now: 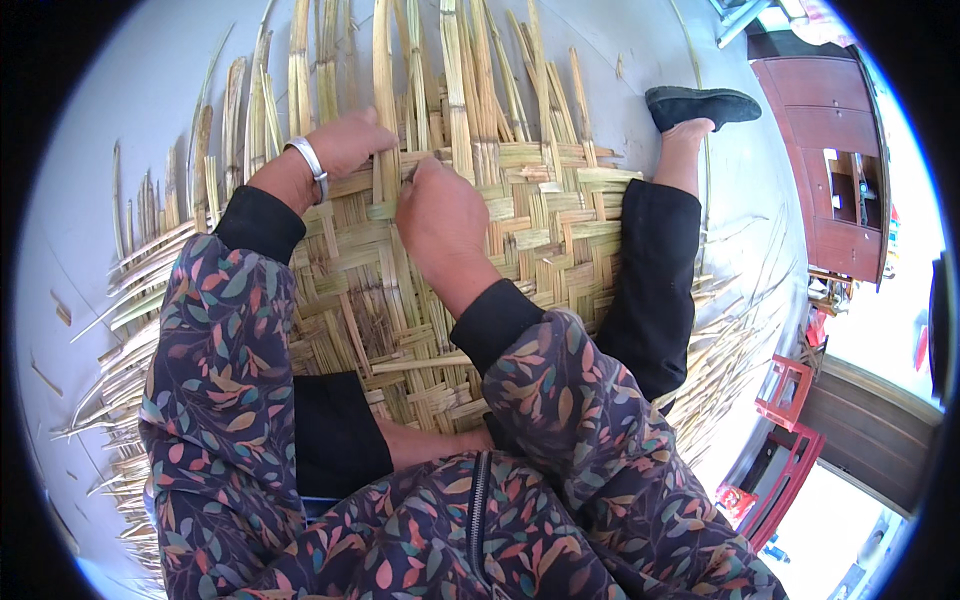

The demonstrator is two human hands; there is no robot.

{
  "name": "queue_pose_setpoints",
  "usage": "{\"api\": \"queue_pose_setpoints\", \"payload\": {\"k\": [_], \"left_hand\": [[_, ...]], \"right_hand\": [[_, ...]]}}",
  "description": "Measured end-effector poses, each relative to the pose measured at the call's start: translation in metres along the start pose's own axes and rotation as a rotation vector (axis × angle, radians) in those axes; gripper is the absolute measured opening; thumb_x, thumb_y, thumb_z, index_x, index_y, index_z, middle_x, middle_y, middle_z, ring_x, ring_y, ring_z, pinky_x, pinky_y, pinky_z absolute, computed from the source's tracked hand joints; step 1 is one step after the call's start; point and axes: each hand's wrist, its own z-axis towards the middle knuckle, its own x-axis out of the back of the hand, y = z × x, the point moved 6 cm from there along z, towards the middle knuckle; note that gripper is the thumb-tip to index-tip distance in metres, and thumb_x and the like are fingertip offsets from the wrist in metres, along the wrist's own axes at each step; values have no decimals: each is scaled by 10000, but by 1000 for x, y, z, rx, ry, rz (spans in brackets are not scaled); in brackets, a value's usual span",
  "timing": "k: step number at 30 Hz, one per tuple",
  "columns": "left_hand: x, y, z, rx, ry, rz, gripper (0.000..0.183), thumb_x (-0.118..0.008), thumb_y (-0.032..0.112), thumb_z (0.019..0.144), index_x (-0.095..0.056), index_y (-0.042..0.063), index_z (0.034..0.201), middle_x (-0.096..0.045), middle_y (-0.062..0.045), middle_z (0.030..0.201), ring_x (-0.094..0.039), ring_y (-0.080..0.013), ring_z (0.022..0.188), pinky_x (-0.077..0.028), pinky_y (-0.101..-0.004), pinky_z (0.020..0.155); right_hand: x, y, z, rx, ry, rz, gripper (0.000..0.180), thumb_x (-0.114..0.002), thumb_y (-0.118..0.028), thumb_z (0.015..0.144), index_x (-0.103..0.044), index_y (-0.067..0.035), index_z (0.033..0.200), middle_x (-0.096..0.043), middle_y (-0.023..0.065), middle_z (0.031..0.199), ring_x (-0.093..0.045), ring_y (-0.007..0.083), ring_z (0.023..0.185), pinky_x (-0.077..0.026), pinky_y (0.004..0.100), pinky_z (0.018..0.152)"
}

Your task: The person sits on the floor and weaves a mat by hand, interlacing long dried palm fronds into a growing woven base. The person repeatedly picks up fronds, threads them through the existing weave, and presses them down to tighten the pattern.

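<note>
A partly woven mat of flat, split plant strips [360, 262] lies on the floor under me, with loose strip ends fanning out beyond its far edge. My left hand [345, 150], a silver bracelet at its wrist, grips an upright pale strip [384, 75] between thumb and fingers at the woven edge. Just right of it and slightly nearer to me, my right hand [444, 214] is closed at the same edge, its fingertips beside the base of that strip. What the right fingers pinch is hidden under the hand.
My leg in black trousers [652, 285], with a black shoe [701, 106], stretches along the mat's right side. Long loose strips spread left [139, 375] and right [720, 352]. A reddish wooden cabinet [829, 172] and a red stool [780, 390] stand at the right.
</note>
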Motion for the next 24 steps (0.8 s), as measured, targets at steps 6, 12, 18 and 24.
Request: {"api": "queue_pose_setpoints", "payload": {"k": [6,12,18,24], "left_hand": [[5,0,2,-77,31,49,491,-621,379,775,-560,-96,879,-584,-170,803,-527,-217,750,-444,-371,678],[4,-4,4,-85,45,-36,530,-659,422,760,-561,-89,859,-576,-159,791,-508,-198,746,-438,-374,663],[5,-10,8,-19,114,-126,588,-716,421,719,-569,-112,918,-603,-161,859,-539,-200,798,-456,-349,711],[2,-10,7,-4,183,-164,551,-748,342,651,-599,-103,940,-638,-176,874,-607,-243,826,-479,-337,726]], "right_hand": [[-1,3,0,-155,-1,76,182,-609,-231,771,-632,-63,838,-664,165,815,-641,351,791,-501,430,734],[1,8,10,-68,-60,132,226,-662,-249,721,-615,-41,792,-656,184,779,-641,366,777,-508,444,712],[2,11,18,-16,-113,153,223,-645,-242,709,-633,-25,759,-654,199,779,-641,370,766,-513,435,716],[-6,13,15,33,-243,199,243,-640,-229,697,-655,-12,805,-654,203,775,-637,374,755,-515,422,715]]}}
